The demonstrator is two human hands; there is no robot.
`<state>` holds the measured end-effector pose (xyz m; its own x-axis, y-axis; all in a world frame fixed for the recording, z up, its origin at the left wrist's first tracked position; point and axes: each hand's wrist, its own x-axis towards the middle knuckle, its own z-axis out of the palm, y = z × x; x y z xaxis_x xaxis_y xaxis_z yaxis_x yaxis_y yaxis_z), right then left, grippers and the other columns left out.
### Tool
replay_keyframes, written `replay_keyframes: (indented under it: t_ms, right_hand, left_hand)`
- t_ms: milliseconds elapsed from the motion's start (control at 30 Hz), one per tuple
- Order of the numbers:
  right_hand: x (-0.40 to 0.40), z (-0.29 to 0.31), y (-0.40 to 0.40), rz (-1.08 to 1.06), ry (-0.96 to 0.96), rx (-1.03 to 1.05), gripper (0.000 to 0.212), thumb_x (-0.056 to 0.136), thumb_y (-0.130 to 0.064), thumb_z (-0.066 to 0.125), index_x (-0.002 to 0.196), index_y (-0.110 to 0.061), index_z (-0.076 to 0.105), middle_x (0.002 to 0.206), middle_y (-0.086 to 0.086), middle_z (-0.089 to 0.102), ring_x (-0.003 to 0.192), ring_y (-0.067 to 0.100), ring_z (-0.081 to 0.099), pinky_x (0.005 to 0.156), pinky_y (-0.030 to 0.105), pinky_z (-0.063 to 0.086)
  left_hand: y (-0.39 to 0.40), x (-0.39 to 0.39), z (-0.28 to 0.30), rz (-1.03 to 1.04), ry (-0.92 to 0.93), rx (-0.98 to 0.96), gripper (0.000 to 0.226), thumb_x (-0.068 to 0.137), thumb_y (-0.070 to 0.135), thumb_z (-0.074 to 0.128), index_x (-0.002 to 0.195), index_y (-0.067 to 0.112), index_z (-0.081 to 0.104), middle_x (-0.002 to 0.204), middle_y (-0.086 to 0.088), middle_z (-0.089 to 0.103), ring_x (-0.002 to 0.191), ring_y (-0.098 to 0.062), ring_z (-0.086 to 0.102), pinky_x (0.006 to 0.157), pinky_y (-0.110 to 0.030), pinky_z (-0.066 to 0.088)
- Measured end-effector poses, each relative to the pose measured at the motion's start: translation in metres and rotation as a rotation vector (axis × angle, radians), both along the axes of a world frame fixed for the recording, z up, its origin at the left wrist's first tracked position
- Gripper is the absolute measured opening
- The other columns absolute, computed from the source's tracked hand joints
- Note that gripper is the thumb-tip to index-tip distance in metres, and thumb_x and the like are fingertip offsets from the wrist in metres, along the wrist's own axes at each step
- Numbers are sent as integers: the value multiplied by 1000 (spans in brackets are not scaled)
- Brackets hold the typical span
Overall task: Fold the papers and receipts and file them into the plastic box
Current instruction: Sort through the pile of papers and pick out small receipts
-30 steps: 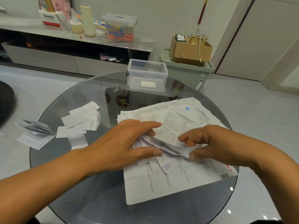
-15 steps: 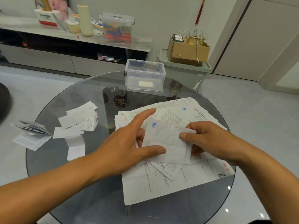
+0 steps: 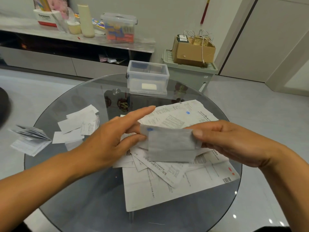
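Held item: folded paper (image 3: 170, 144), lifted just above the loose sheets (image 3: 167, 186).
My left hand (image 3: 115, 139): thumb and lower fingers pinch the paper's left edge; index finger points straight out, away from it.
My right hand (image 3: 229, 141): thumb on top, fingers curled beneath, gripping the paper's right edge.
Plastic box (image 3: 148, 77): lid off, at the bench's far edge, well apart from my hands.
Small receipts (image 3: 78, 124): scattered left on the glass bench (image 3: 93, 198).
Folded stack (image 3: 31, 141): overhanging the bench's left rim.
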<state>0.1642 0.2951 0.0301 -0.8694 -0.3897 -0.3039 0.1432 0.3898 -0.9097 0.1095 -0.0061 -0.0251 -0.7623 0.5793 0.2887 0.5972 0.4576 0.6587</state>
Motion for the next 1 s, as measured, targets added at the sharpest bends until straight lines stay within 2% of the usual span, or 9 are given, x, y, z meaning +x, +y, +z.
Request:
replay_keyframes:
  t_ms: [67, 167, 400, 500, 667, 733, 833, 900, 1000]
  right_hand:
    - [2, 5, 2, 102, 19, 42, 36, 97, -25, 64, 133, -21, 71, 139, -4, 67, 131, 19, 61, 115, 42, 46]
    - [3, 3, 5, 219, -62, 103, 44, 90, -14, 77, 133, -22, 71, 142, -6, 65, 134, 17, 59, 117, 46, 42]
    - [4, 2, -1, 250, -121, 223, 85, 69, -43, 89, 145, -49, 50, 146, -26, 54, 139, -2, 47, 122, 37, 34]
    - [3, -2, -8, 214, -96, 148, 67, 86, -27, 83, 146, -33, 53, 144, -13, 62, 135, 13, 57, 116, 41, 40]
    - [-8, -29, -29, -272, -84, 183, 19, 92, -22, 76, 111, -23, 78, 106, -8, 80, 98, 15, 78, 100, 44, 58]
    - [-10, -37, -36, -364, -22, 323, 19, 90, -26, 80, 107, -29, 75, 96, -10, 80, 85, 13, 79, 90, 44, 62]
    - [-11, -42, -45, -441, 87, 480, 37, 88, -34, 82, 114, -41, 57, 92, -6, 76, 73, 15, 77, 76, 43, 65]
    - [-11, -46, -46, -459, 124, 498, 48, 91, -37, 78, 127, -45, 48, 91, -3, 72, 71, 14, 74, 71, 38, 63]
    - [-9, -44, -46, -409, 174, 521, 59, 92, -47, 74, 140, -51, 40, 99, -9, 68, 81, 10, 70, 74, 31, 59]
  left_hand:
    - [-4, -1, -1, -13, 95, 37, 67, 87, 47, 59, 148, 57, 32, 112, 28, 67, 111, -8, 63, 96, -33, 54]
    - [-5, 3, -3, -69, 208, 23, 60, 86, 46, 65, 141, 54, 43, 110, 37, 57, 104, -2, 60, 90, -16, 51]
    - [-3, 3, -18, -64, 62, 1, 28, 85, 42, 70, 111, 49, 64, 96, 29, 66, 89, -2, 64, 73, -10, 48]
    - [4, 4, -25, 34, -205, 79, 40, 88, 29, 76, 117, 50, 59, 85, 19, 68, 75, -8, 66, 66, -19, 53]
    - [20, 4, -26, 141, -310, 93, 89, 87, 26, 78, 148, 56, 19, 82, 19, 59, 70, -5, 66, 59, -13, 50]
    - [22, 6, -23, 170, -216, 3, 98, 84, 35, 80, 148, 61, 11, 114, 28, 52, 86, 2, 63, 65, -15, 53]
    - [16, 7, -21, 71, 182, -259, 86, 81, 68, 68, 152, 51, 22, 158, 26, 19, 133, 1, 36, 110, -31, 42]
    - [13, 4, -21, -54, 341, -436, 79, 86, 77, 49, 154, 41, 31, 165, 17, 18, 150, -7, 19, 123, -38, 22]
    - [15, 2, -20, -139, 383, -494, 66, 93, 59, 39, 152, 30, 39, 153, 10, 47, 142, -10, 42, 121, -42, 30]
